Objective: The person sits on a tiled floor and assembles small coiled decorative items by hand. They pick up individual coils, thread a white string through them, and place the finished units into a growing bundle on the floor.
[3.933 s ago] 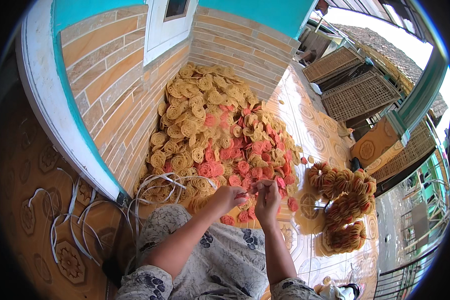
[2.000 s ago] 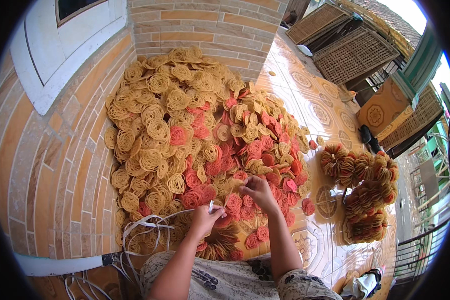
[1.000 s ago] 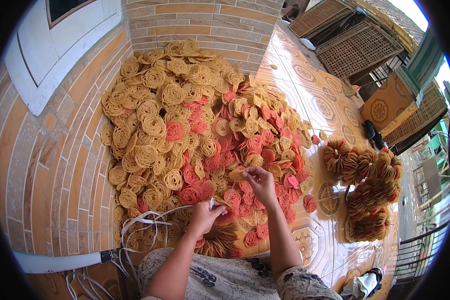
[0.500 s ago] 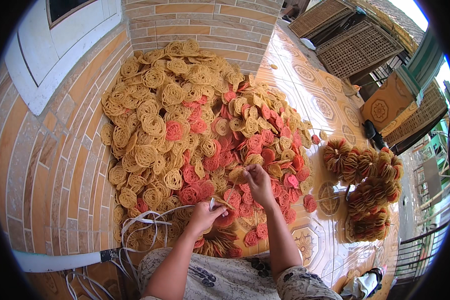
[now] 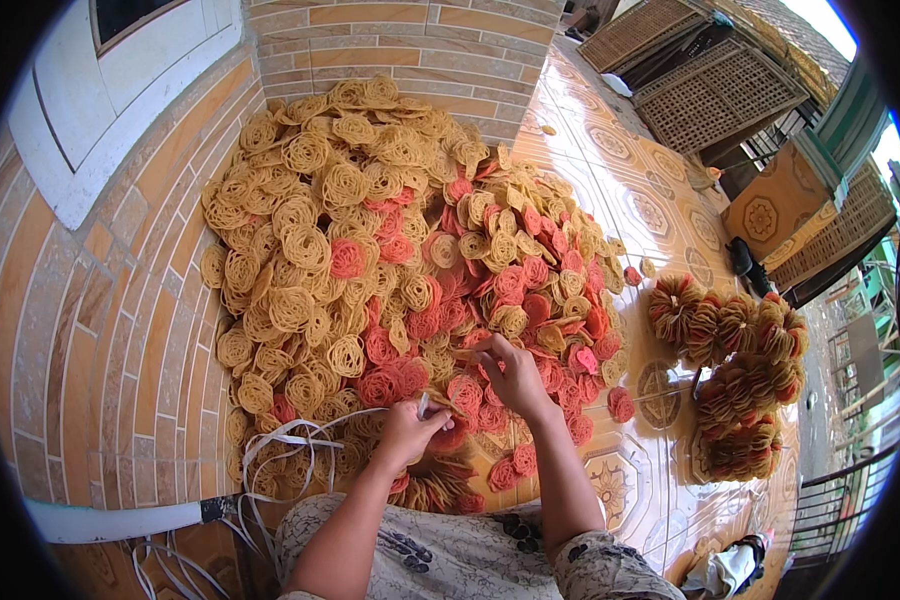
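A big heap of round lacy crackers (image 5: 390,250), yellow and pink, lies piled against a brick wall. My left hand (image 5: 407,432) is closed on a stack of crackers (image 5: 440,485) at the heap's near edge, with a white strap (image 5: 422,404) sticking up from its fingers. My right hand (image 5: 510,372) reaches into the pink crackers just beyond and pinches one between its fingertips.
Tied bundles of crackers (image 5: 735,385) sit on the patterned tile floor (image 5: 620,190) to the right. Loose white straps (image 5: 270,460) curl at the lower left. Woven bamboo racks (image 5: 710,95) lean at the back right. A brick wall (image 5: 100,340) bounds the left.
The view has turned left and closed in on the heap. My right hand has moved slightly forward among the pink crackers, while my left hand stays on the stack.
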Demonstrator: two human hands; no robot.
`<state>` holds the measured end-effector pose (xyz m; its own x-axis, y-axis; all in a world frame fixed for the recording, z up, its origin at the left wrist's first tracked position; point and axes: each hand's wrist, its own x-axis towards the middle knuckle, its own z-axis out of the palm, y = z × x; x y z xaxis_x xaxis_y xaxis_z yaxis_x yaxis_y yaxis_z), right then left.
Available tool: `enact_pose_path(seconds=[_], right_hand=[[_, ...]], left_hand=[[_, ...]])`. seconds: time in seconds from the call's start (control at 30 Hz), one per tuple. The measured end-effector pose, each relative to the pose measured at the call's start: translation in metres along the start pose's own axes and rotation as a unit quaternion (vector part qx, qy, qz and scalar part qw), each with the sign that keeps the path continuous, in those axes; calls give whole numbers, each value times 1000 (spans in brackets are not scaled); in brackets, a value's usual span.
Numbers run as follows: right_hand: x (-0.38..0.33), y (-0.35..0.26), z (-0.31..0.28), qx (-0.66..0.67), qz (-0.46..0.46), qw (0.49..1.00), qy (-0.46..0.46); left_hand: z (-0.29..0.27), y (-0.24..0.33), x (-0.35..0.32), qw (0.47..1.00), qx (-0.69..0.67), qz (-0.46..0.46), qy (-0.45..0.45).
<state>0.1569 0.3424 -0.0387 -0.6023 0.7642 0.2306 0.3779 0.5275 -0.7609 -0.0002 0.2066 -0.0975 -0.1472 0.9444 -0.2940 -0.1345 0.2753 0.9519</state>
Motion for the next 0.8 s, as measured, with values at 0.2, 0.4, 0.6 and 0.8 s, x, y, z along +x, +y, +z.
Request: enact_pose_path(seconds=[0.2, 0.4, 0.6, 0.8], right_hand=[[3, 1, 5, 238, 166, 957, 24], [2, -3, 8, 106, 59, 992, 19], [6, 14, -16, 302, 200, 931, 40], [3, 30, 36, 196, 171, 963, 73]], left_hand=[[2, 0, 0, 999, 8, 26, 18], [0, -4, 2, 999, 17, 17, 40], [1, -8, 5, 993, 111, 34, 32], [2, -3, 3, 993, 84, 32, 75]])
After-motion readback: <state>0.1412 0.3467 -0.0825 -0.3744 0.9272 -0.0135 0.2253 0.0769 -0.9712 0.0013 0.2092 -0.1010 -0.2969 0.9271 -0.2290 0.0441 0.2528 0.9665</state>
